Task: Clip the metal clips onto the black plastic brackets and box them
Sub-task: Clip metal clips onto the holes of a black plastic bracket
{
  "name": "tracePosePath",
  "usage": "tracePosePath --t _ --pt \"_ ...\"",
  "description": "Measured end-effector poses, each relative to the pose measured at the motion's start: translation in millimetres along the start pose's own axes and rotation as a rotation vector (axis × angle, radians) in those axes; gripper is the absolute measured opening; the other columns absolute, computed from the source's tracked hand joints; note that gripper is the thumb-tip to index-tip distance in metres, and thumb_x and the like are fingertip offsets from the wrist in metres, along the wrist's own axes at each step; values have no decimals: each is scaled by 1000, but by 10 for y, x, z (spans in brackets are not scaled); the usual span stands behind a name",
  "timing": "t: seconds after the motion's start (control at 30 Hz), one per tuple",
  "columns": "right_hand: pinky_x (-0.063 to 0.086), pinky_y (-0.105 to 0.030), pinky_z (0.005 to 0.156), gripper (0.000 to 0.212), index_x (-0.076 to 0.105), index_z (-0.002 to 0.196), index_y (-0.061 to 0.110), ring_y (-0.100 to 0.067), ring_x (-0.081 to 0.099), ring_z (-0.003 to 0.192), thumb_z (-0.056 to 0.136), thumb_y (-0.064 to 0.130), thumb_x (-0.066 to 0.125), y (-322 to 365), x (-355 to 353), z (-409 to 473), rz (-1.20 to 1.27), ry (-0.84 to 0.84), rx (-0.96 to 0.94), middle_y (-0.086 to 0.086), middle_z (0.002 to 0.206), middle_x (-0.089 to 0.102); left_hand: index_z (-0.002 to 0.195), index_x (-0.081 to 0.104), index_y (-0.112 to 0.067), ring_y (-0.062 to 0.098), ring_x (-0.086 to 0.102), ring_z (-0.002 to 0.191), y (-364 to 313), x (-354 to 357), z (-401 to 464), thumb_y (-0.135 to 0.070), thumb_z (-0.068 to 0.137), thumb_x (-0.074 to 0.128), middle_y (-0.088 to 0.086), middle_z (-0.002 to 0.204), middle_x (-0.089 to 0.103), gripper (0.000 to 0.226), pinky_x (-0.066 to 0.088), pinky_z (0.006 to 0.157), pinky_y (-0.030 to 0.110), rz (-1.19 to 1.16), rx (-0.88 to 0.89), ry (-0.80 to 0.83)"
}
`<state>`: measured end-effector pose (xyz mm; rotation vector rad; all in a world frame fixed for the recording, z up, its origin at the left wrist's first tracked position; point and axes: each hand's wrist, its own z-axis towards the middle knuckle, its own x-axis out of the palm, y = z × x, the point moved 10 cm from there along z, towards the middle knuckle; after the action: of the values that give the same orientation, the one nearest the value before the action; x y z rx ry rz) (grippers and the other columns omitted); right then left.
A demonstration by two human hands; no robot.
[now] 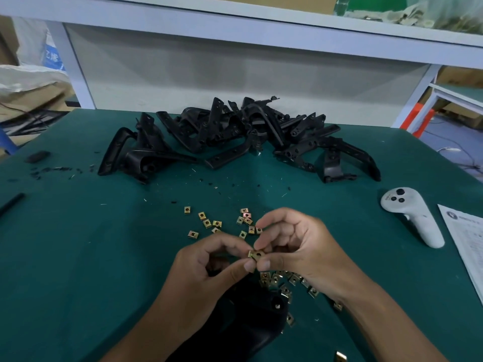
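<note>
Both hands, left hand (209,259) and right hand (295,246), pinch one brassy square holed clip (256,255) in their grip.

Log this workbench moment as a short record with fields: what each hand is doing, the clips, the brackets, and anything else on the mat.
left hand: pinches the held clip, over a black bracket
right hand: pinches the same clip from the other side
loose clips: scattered on the green mat, more under the right hand
bracket pile: heaped at the mat's far side
other items: white controller and a printed sheet at right
box: none in view
</note>
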<state>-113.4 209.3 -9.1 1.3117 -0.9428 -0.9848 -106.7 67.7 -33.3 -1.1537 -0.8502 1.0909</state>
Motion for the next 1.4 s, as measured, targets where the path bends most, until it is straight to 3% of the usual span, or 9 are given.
tracePosePath --t 0.1,0.3,0.53,0.63,0.77,0.93,1.13,1.3,1.4 --pt "56 -20 67 44 66 98 14 -13 70 74 61 5 89 22 -11 -9 -21 -26 -12 -4 84 75 88 75 -28 5 67 70 -51 8 0 -42 79 78 -2 85 74 17 50 63 15 -26 21 21" --pt "57 -21 69 36 72 86 28 -15 72 75 60 14 91 134 -41 -29 -82 -81 -91 -6 84 76 85 74 -21 0 64 65 -82 4 14 -26 80 83 -4 79 72 11 47 59 10 -80 28 7" --pt "56 -19 76 38 68 100 13 -10 69 79 66 12 85 156 -376 -24 -80 -204 -65 2 83 73 89 73 -32 14 74 86 -34 -373 56 -39 74 73 1 90 76 17 53 73 11 -6 -13 -249" --pt "56 -22 75 35 72 101 24 -13 71 86 72 10 85 18 -254 -1 -68 -142 5 0 93 75 105 67 -44 12 73 80 0 -306 40 -46 76 71 -5 95 78 29 51 69 9 36 -28 -217" --pt "55 -20 76 34 72 104 33 -12 72 92 80 10 81 -44 -127 6 -42 -100 35 -2 101 77 129 52 -55 0 56 55 14 -278 40 -51 92 66 -25 124 67 39 48 63 10 223 -8 -154" --pt "51 -19 65 32 71 106 37 -13 72 96 80 22 83 -110 -62 11 -3 -60 97 0 114 76 109 65 -46 2 70 90 -9 -258 32 -51 87 67 -18 115 71 23 54 71 14 173 -15 -157" --pt "49 -17 62 29 71 96 35 -10 71 88 75 22 86 -180 -92 17 34 -73 126 -1 105 77 94 71 -33 14 71 91 -16 -161 75 -52 71 77 -2 103 76 30 52 79 15 65 -63 -7" --pt "49 -16 63 25 72 97 36 -9 71 92 80 19 80 -185 -112 14 17 -71 118 -1 110 77 98 69 -33 14 69 89 -42 -79 76 -24 52 101 -3 111 74 56 55 80 20 97 -52 112" --pt "50 -16 65 24 72 101 33 -8 71 91 82 19 79 -198 -116 12 3 -55 125 -1 108 77 93 71 -25 9 70 84 -151 -92 84 -15 59 97 -1 100 76 44 52 76 14 121 37 79"
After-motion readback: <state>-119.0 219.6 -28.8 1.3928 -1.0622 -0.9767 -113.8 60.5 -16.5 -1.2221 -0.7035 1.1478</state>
